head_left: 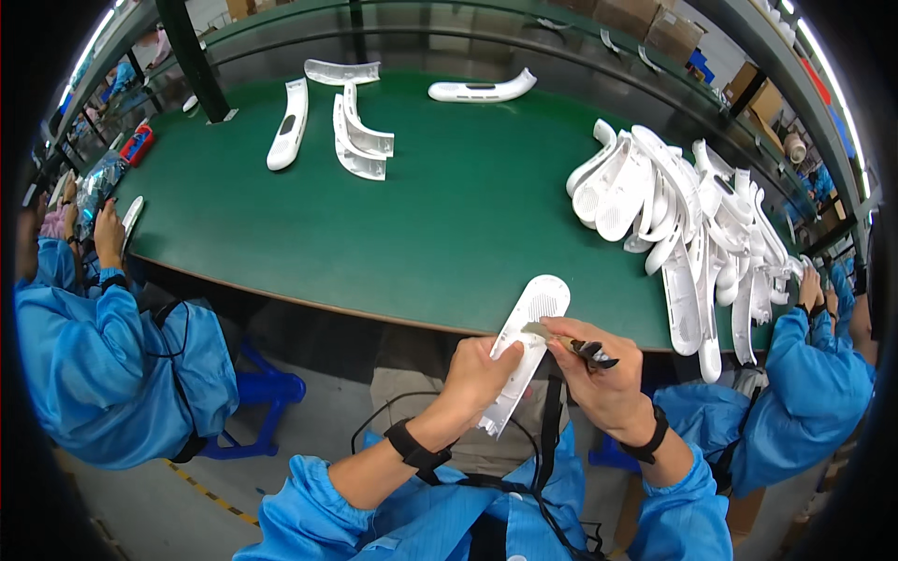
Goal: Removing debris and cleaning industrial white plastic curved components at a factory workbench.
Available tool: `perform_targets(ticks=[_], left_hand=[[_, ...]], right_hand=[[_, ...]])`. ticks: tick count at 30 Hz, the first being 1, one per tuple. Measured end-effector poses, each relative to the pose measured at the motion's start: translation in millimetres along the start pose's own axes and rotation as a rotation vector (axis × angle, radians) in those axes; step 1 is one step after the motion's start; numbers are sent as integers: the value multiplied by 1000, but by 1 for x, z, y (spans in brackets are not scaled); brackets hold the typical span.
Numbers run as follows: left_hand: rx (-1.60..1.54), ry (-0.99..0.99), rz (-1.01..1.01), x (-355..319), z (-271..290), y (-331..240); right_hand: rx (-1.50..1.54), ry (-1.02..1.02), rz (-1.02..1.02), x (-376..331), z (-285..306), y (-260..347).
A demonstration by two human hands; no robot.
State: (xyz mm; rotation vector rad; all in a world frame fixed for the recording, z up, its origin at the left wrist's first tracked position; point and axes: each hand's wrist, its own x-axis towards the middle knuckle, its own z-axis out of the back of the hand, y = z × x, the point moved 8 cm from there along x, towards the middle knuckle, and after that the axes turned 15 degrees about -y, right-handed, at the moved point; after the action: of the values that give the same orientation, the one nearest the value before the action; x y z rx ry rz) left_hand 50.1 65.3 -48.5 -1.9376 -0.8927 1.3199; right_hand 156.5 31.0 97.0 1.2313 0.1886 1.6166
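Observation:
My left hand (475, 380) is closed around the lower part of a long white plastic shell (543, 297), its thumb pressed on the face. The shell lies tilted, its rounded, slotted end over the table edge and its other end toward my lap. In my closed right hand (606, 381) is a small knife (593, 352) with a dark handle. Its short blade rests on or just over the shell's inner face, near my left thumb; exact contact cannot be made out. Black bands circle both wrists.
The green table (374, 238) carries a heap of white shells (655, 192) at the right. Several more lie at the back, including a curved shell (482, 89). Co-workers in blue sit left (122, 365) and right (776, 402). A dark cord (538, 467) runs across my lap.

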Motion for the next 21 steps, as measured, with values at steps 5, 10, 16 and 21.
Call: perform_targets(ticks=[5, 10, 16, 21], left_hand=[[0, -21, -26, -3, 1, -2], [37, -41, -54, 3, 3, 2], [94, -66, -123, 2, 4, 4], [178, -103, -149, 1, 4, 2]], right_hand=[[115, -104, 99, 9, 4, 14], [137, -190, 51, 14, 6, 3], [56, -48, -90, 16, -6, -10], [12, 48, -85, 17, -15, -17]])
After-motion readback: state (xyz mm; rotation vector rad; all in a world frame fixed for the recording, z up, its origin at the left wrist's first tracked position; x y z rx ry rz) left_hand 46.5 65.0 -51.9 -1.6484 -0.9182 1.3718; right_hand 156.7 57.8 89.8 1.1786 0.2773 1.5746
